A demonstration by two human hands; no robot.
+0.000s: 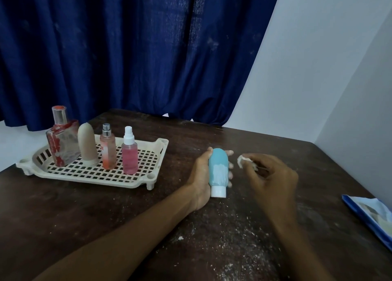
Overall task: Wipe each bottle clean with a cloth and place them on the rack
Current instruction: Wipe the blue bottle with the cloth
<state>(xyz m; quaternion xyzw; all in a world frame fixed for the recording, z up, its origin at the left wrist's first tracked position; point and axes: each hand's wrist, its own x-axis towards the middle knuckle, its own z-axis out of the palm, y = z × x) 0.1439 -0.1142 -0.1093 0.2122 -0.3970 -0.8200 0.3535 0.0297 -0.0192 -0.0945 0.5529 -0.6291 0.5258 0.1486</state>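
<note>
**Left hand**: palm up just above the table, thumb along the near-left side of the teal bottle, fingertips wrapped round its far side. Firm grip, fingers curled.

**Teal bottle**: lying in the left fingers, rounded end pointing away, white cap pointing back past the heel of the palm. Pale whitish smear on the face turned up, midway along the body.

**Right hand**: just right of the left fingertips, apart from the bottle. Thumb and forefinger narrowed to a pinch on the cloth; remaining fingers loosely curled beneath.

**Cloth**: small white wad, sticking out from the right fingertips toward the bottle, not touching it.

**Rack**: cream plastic, lattice floor, well to the left of the left hand's knuckles. Four bottles upright on it in a row, listed from farthest to nearest the fingers:
- square glass bottle, red blotches, clear cap
- beige rounded bottle
- slim orange spray bottle, silver nozzle
- pink spray bottle, white sprayer

**Table**: dark wood, scuffed, under both hands. White crumbs scattered below the wrists.

**Blue-edged packet**: flat on the table, well right of the right hand.

**Curtain**: dark blue, hanging beyond the fingertips at the table's far edge.
</note>
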